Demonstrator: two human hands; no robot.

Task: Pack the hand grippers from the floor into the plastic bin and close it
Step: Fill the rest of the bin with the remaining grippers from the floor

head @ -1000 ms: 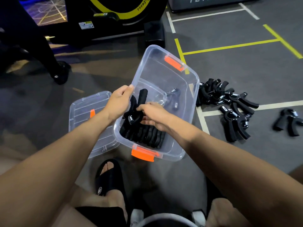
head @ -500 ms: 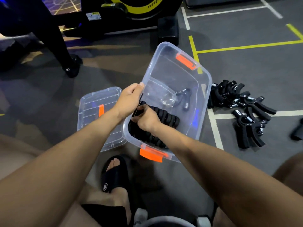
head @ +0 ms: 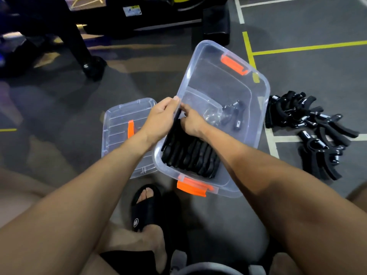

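Note:
A clear plastic bin [head: 258, 120] with orange latches sits on the grey floor in front of me. A row of black hand grippers [head: 190, 155] stands packed in its near left end, and one more gripper [head: 236, 116] lies loose in the middle. My left hand [head: 160, 120] grips the bin's left rim beside the row. My right hand [head: 191, 121] reaches into the bin, fingers curled on the top of the leftmost gripper in the row. A pile of several black hand grippers [head: 309, 128] lies on the floor right of the bin.
The clear lid [head: 121, 135] with an orange stripe lies flat on the floor left of the bin. My foot in a black slide sandal [head: 147, 207] is just below the bin. Another person's leg and shoe [head: 93, 64] stand at upper left near black gym equipment [head: 216, 22].
My right hand lowered the gripper it held into the row and now works at the row's left end beside my left hand. The view shifted, moving the bin right in frame.

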